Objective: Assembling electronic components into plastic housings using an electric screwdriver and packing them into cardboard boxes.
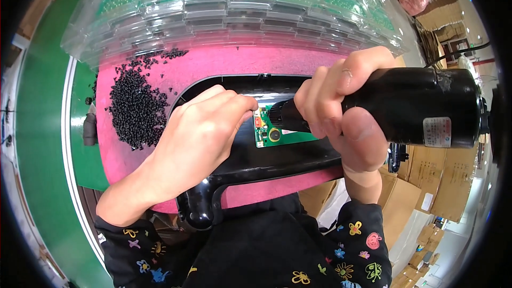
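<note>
My right hand (346, 96) wraps round a black electric screwdriver (410, 106), which lies level with its ribbed nose pointing left over a green circuit board (288, 137). The board sits inside a black plastic housing (266, 165) with a curved rim. My left hand (208, 122) is closed, thumb and forefinger pinched together at the board's upper left corner. Whatever those fingertips hold, if anything, is hidden. The driver's tip lies close to the board; I cannot tell whether it touches a screw.
A heap of small black screws (136, 109) lies on the pink mat (240, 61) to the left. Stacked clear plastic trays (240, 16) with green boards stand along the back. A cable (458, 52) runs off at the right, above cardboard boxes (442, 181).
</note>
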The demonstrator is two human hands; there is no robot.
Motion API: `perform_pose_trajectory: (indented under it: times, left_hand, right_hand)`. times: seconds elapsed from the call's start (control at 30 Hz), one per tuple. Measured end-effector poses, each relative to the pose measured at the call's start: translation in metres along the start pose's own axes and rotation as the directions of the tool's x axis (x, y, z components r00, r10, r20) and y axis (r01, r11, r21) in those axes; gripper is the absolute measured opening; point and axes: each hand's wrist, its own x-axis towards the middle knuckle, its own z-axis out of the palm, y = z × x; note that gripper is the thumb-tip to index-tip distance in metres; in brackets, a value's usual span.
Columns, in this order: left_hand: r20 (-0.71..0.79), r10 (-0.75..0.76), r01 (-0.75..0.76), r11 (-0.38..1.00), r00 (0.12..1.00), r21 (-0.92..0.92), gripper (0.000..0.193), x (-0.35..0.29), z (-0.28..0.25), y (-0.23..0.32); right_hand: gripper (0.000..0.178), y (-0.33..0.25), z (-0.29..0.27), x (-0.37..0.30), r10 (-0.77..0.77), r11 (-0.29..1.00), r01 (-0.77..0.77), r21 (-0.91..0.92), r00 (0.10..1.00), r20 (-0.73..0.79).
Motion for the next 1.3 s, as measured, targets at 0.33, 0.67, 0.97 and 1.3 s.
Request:
perform_pose_trajectory:
  times: [0.33, 0.67, 0.97, 1.3]
  left_hand:
    - [0.096, -0.02, 0.018, 1.0, 0.995, 0.022, 0.01, -0.002, -0.001, 0.001]
    - [0.091, 0.017, -0.019, 1.0, 0.996, 0.025, 0.009, -0.005, 0.002, -0.004]
    - [0.171, -0.072, 0.081, 0.996, 0.983, -0.045, 0.014, -0.004, -0.005, -0.002]
    - [0.114, 0.077, -0.051, 0.975, 0.99, -0.214, 0.016, 0.0, -0.001, -0.001]
  right_hand:
    - [0.031, 0.006, -0.005, 0.019, 0.011, 0.989, 0.02, -0.144, 0.979, 0.205]
    - [0.032, 0.017, -0.002, 0.027, 0.021, 0.999, -0.033, 0.037, 0.957, 0.288]
    - [0.032, 0.005, 0.005, 0.005, -0.002, 1.0, -0.002, 0.029, 0.993, 0.119]
    - [0.032, -0.028, 0.0, -0.004, -0.188, 0.969, 0.134, 0.209, 0.946, 0.265]
